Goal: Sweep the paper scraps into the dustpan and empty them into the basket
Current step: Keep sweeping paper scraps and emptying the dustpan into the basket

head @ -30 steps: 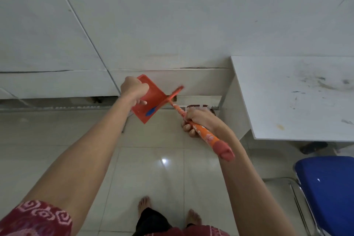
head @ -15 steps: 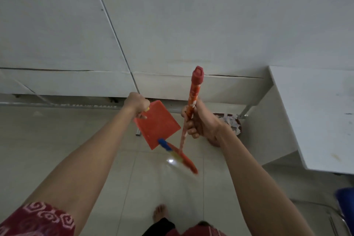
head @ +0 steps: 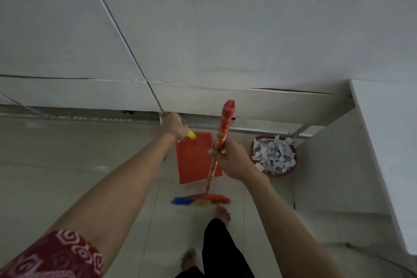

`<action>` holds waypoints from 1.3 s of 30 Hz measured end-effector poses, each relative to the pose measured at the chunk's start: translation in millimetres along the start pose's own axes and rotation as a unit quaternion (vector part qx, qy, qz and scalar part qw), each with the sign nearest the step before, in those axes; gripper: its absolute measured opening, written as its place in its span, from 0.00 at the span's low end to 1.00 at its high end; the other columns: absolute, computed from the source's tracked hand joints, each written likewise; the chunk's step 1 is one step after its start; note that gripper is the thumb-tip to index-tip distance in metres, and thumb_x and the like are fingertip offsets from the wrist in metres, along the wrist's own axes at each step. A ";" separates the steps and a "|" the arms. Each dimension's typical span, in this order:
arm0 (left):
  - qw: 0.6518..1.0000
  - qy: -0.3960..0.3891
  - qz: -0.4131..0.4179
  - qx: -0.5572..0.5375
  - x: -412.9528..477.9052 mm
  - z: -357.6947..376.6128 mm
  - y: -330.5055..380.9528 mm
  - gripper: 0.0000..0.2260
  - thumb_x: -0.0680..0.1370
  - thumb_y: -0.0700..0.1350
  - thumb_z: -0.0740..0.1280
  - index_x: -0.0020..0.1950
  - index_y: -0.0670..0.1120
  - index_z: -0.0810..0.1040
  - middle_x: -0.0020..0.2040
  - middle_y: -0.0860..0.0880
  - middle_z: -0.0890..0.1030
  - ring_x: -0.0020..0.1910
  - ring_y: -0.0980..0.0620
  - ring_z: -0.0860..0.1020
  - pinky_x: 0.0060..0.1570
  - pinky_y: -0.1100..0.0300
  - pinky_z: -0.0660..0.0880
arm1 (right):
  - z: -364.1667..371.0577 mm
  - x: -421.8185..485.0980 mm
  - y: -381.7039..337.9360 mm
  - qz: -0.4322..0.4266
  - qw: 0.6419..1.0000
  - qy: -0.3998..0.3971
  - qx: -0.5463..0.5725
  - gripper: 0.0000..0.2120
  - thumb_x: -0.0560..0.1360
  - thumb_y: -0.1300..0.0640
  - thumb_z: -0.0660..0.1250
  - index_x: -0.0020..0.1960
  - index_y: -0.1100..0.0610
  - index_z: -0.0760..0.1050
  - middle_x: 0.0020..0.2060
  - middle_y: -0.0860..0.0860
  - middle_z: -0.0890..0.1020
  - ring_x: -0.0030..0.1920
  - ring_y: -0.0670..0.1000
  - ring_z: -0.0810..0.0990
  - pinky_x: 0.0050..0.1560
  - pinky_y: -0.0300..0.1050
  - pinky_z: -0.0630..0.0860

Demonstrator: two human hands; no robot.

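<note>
- Your left hand is closed round the yellow handle of the orange dustpan, which hangs tilted above the floor tiles with its ribbed face towards you.
- Your right hand is wrapped round the patterned broom shaft below its red cap. The broom head, with blue, yellow and red bristles, sits at six o'clock from the dustpan, just ahead of your bare foot.
- The paper scraps are heaped in the round basket, at three o'clock from the dustpan and beside the white table. I see none on the pan or on the tiles in view, so the job looks close to finished.
- The scraps will be very light and loose (a draught or a quick flick would scatter them). Tip the pan slowly and low over the basket rim.
- The dustpan looks like thin, stiff plastic and should weigh little. Hold it by the handle, as you do now.
- The broom is long and light. A grip mid-shaft gives control, and one nearer the head gives short, gentle strokes.
</note>
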State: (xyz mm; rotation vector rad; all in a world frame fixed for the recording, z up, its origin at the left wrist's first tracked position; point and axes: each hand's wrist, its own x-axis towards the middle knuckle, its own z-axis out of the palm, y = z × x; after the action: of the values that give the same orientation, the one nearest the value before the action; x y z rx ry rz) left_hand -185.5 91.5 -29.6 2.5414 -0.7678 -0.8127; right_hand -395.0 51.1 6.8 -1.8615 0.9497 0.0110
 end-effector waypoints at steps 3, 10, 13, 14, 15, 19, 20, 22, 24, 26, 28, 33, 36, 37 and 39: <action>0.998 -0.011 0.015 0.060 45.4 26.2 11.2 0.13 0.69 0.45 0.75 0.36 0.39 0.74 0.30 0.46 0.72 0.35 0.43 0.77 0.31 0.56 0.69 | -0.2 43.9 13.3 0.021 0.998 0.065 0.013 0.06 0.79 0.54 0.67 0.52 0.56 0.78 0.42 0.49 0.82 0.42 0.50 0.81 0.43 0.40 0.74; 0.996 -0.024 0.015 0.086 136.4 78.2 16.2 0.11 0.71 0.37 0.65 0.32 0.43 0.65 0.30 0.46 0.69 0.27 0.51 0.67 0.25 0.59 0.60 | -1.1 156.6 26.7 0.019 0.998 0.058 -0.017 0.07 0.80 0.57 0.65 0.48 0.61 0.75 0.43 0.56 0.83 0.43 0.57 0.81 0.46 0.53 0.79; 0.997 -0.027 0.025 0.065 181.8 100.3 11.3 0.15 0.72 0.38 0.68 0.32 0.45 0.63 0.31 0.48 0.68 0.31 0.49 0.70 0.25 0.62 0.58 | -2.3 205.5 34.2 0.004 0.998 0.058 -0.034 0.05 0.81 0.57 0.64 0.47 0.57 0.72 0.40 0.53 0.79 0.38 0.53 0.78 0.36 0.40 0.71; 0.997 -0.020 0.033 0.071 193.9 106.0 9.5 0.15 0.73 0.39 0.69 0.33 0.44 0.63 0.32 0.49 0.69 0.31 0.50 0.70 0.25 0.64 0.57 | -2.7 220.4 36.2 0.001 0.998 0.060 -0.034 0.04 0.81 0.57 0.63 0.48 0.57 0.72 0.40 0.52 0.78 0.36 0.50 0.77 0.33 0.37 0.69; 0.996 -0.016 0.040 0.075 202.2 110.4 9.2 0.15 0.74 0.40 0.70 0.34 0.43 0.64 0.33 0.49 0.69 0.31 0.51 0.69 0.25 0.66 0.56 | -3.4 231.5 36.5 -0.004 0.997 0.064 -0.034 0.04 0.82 0.56 0.63 0.50 0.57 0.73 0.40 0.51 0.78 0.35 0.48 0.76 0.33 0.37 0.68; 0.998 -0.005 0.040 0.043 238.6 125.9 14.6 0.13 0.78 0.44 0.67 0.37 0.42 0.68 0.33 0.48 0.72 0.27 0.56 0.67 0.25 0.66 0.58 | -0.5 274.7 38.6 -0.014 0.998 0.062 -0.029 0.07 0.82 0.55 0.62 0.55 0.58 0.73 0.42 0.52 0.79 0.37 0.50 0.79 0.36 0.42 0.76; 0.999 -0.005 0.041 0.035 247.1 128.7 16.9 0.13 0.78 0.46 0.67 0.38 0.41 0.70 0.32 0.49 0.72 0.27 0.55 0.68 0.25 0.65 0.60 | 0.0 283.5 40.2 -0.013 0.997 0.064 -0.032 0.06 0.82 0.55 0.62 0.54 0.58 0.71 0.40 0.50 0.77 0.36 0.49 0.77 0.34 0.38 0.74; 0.998 -0.001 0.055 0.014 261.5 132.0 22.5 0.15 0.77 0.51 0.68 0.42 0.39 0.74 0.33 0.50 0.74 0.30 0.50 0.72 0.27 0.63 0.63 | 0.0 297.1 43.4 -0.008 0.997 0.065 -0.038 0.06 0.83 0.55 0.61 0.56 0.57 0.70 0.39 0.48 0.75 0.33 0.43 0.73 0.31 0.33 0.67; 0.997 0.015 0.071 0.016 270.7 132.0 27.2 0.16 0.76 0.52 0.70 0.45 0.38 0.77 0.37 0.48 0.76 0.34 0.48 0.73 0.32 0.61 0.66 | 0.6 306.6 45.8 -0.009 0.997 0.067 -0.042 0.10 0.83 0.56 0.60 0.61 0.60 0.70 0.43 0.51 0.76 0.33 0.43 0.72 0.32 0.32 0.68; 0.997 0.027 0.074 0.005 277.7 131.2 30.2 0.15 0.75 0.51 0.71 0.45 0.39 0.76 0.37 0.48 0.76 0.35 0.48 0.73 0.34 0.60 0.66 | 1.9 315.0 46.6 -0.011 0.996 0.079 -0.033 0.12 0.83 0.56 0.61 0.64 0.60 0.69 0.46 0.53 0.78 0.36 0.47 0.75 0.37 0.38 0.73; 0.997 0.030 0.064 -0.021 281.1 130.1 31.6 0.12 0.76 0.49 0.70 0.43 0.41 0.73 0.34 0.50 0.74 0.32 0.50 0.73 0.28 0.64 0.62 | 3.0 323.2 46.7 -0.016 0.995 0.094 -0.025 0.12 0.82 0.55 0.62 0.63 0.60 0.70 0.45 0.53 0.78 0.39 0.52 0.78 0.40 0.43 0.75; 0.995 0.083 0.059 0.025 292.5 130.6 24.1 0.09 0.79 0.44 0.67 0.42 0.42 0.72 0.37 0.48 0.74 0.36 0.47 0.76 0.28 0.64 0.61 | 6.6 345.6 43.7 -0.034 0.993 0.110 -0.029 0.11 0.81 0.53 0.64 0.59 0.59 0.72 0.43 0.53 0.80 0.38 0.50 0.78 0.39 0.42 0.77; 0.992 0.081 0.074 0.062 296.2 128.2 23.4 0.10 0.82 0.45 0.63 0.44 0.39 0.75 0.41 0.44 0.77 0.40 0.45 0.76 0.36 0.60 0.65 | 9.9 355.9 39.9 -0.044 0.991 0.123 -0.034 0.10 0.81 0.53 0.64 0.58 0.59 0.71 0.41 0.52 0.78 0.34 0.45 0.74 0.34 0.39 0.70; 0.992 0.079 0.079 0.058 297.6 126.9 24.1 0.11 0.82 0.45 0.62 0.44 0.39 0.75 0.40 0.45 0.77 0.39 0.46 0.76 0.36 0.60 0.65 | 11.0 357.8 39.4 -0.044 0.991 0.120 -0.029 0.11 0.81 0.53 0.64 0.59 0.59 0.72 0.42 0.52 0.79 0.36 0.48 0.76 0.36 0.41 0.73; 0.994 0.074 0.079 0.018 304.3 122.4 22.9 0.12 0.81 0.46 0.64 0.40 0.41 0.74 0.34 0.49 0.73 0.32 0.50 0.71 0.29 0.61 0.64 | 14.3 360.8 38.2 -0.043 0.993 0.107 -0.021 0.13 0.81 0.53 0.64 0.62 0.59 0.72 0.45 0.53 0.79 0.40 0.52 0.78 0.41 0.45 0.77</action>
State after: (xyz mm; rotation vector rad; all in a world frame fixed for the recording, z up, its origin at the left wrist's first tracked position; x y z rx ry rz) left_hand -61.0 -128.1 -240.3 2.5005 -0.9273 -0.5586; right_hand -163.4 -161.8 -174.5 -1.9684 1.0190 -0.2266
